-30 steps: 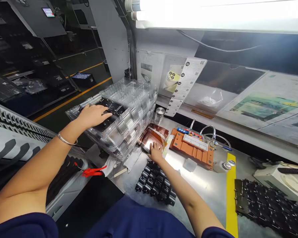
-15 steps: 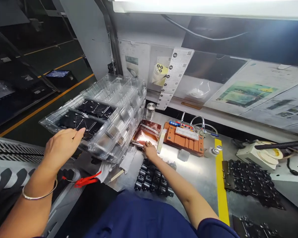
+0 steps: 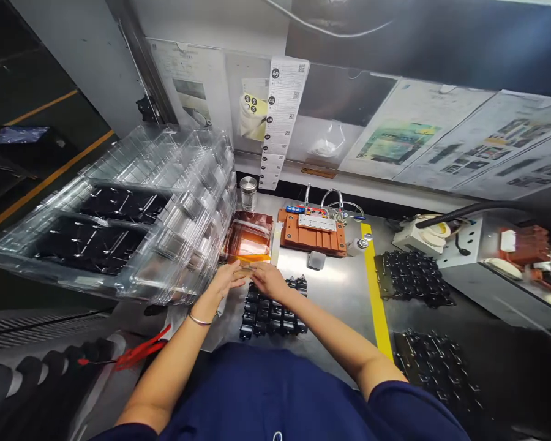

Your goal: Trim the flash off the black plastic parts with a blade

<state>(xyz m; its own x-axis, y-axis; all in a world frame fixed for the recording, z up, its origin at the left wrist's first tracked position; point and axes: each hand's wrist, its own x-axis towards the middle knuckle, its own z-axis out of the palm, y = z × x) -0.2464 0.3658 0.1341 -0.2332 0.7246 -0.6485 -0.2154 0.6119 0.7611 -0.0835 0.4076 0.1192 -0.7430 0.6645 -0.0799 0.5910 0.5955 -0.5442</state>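
My left hand [image 3: 226, 283] and my right hand [image 3: 270, 280] are close together in front of a stack of shiny amber film sheets [image 3: 252, 237]. Both have their fingers closed at the near edge of a thin amber film sheet [image 3: 248, 258], which looks tilted up; the fingertips partly hide its edge. Just below the hands, black cylindrical parts [image 3: 270, 315] lie in rows on the metal bench. Left of the film stands a pile of clear plastic trays [image 3: 183, 245], the top one holding black parts [image 3: 92, 242].
An orange-brown fixture [image 3: 314, 236] with hoses sits right of the film, near a glass jar [image 3: 248, 199]. Beyond the yellow tape [image 3: 377, 294] lie more black parts [image 3: 413, 278] and a white machine [image 3: 422, 236]. Red-handled pliers [image 3: 140, 354] are at lower left.
My left hand has left the tray pile and come across to meet my right hand at the film. My right hand has pulled slightly nearer. The view has shifted right.
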